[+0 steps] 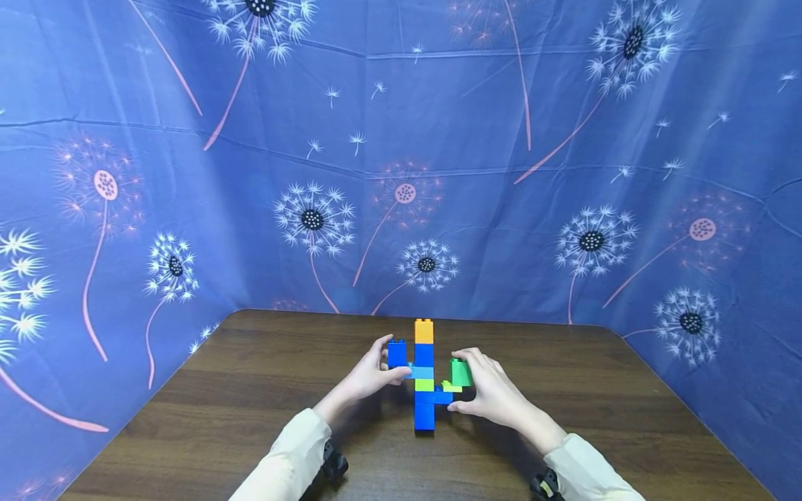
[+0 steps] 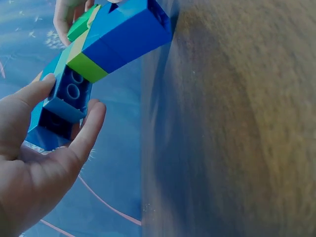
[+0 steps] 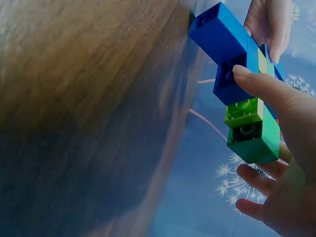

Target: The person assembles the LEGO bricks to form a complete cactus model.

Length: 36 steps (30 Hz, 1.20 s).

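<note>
A toy building-block structure [image 1: 424, 355] stands upright between my hands, with an orange brick [image 1: 424, 331] on top and blue and lime bricks below. A light blue brick juts left under a blue brick [image 1: 397, 353]; my left hand [image 1: 366, 376] grips this side arm, its thumb on the light blue brick [image 2: 69, 91]. To the right, a lower blue brick carries a lime brick [image 3: 244, 112] and a green brick [image 1: 461, 373]. My right hand [image 1: 491, 390] holds that side, thumb against the blue brick [image 3: 232, 84] and fingers behind the green one. The column's hollow bottom shows in the right wrist view.
A brown wooden table [image 1: 250, 396] lies beneath the hands. Blue cloth with dandelion prints [image 1: 489, 209] hangs behind it and along both sides. Dark wrist devices [image 1: 334, 463] sit at the cuffs of the light sleeves [image 1: 282, 459].
</note>
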Each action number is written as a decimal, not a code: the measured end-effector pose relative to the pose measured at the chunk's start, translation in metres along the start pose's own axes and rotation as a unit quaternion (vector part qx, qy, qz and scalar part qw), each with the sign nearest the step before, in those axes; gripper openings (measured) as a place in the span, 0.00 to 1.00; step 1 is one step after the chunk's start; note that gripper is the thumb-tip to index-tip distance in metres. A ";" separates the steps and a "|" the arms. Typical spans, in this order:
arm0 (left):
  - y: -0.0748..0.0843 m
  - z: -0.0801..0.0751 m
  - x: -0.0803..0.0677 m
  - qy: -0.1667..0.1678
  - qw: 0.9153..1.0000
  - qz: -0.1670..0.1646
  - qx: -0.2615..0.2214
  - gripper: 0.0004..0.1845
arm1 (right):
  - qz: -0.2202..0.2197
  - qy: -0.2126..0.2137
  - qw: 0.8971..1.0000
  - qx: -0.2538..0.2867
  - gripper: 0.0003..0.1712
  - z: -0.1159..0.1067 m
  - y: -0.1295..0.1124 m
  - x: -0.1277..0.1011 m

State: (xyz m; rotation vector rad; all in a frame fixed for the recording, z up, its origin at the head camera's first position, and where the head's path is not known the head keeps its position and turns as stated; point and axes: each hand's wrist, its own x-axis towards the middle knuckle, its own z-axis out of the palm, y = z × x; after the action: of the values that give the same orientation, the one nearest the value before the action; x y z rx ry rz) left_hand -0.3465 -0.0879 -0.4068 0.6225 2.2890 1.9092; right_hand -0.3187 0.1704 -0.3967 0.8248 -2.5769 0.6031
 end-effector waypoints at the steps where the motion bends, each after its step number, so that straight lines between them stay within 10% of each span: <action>1: 0.000 0.000 0.000 0.000 1.000 0.002 -0.001 0.43 | -0.001 0.000 1.000 0.001 0.48 0.000 0.000 0.000; 36: -0.009 -0.001 -0.006 -0.007 0.980 0.044 0.193 0.38 | 0.032 -0.121 0.991 0.040 0.47 0.002 0.011 -0.008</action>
State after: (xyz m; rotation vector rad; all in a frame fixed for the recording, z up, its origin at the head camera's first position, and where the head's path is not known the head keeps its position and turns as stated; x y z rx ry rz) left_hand -0.3439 -0.0924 -0.4157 0.7814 2.6869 1.4895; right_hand -0.3196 0.1813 -0.4048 0.8936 -2.8231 0.6673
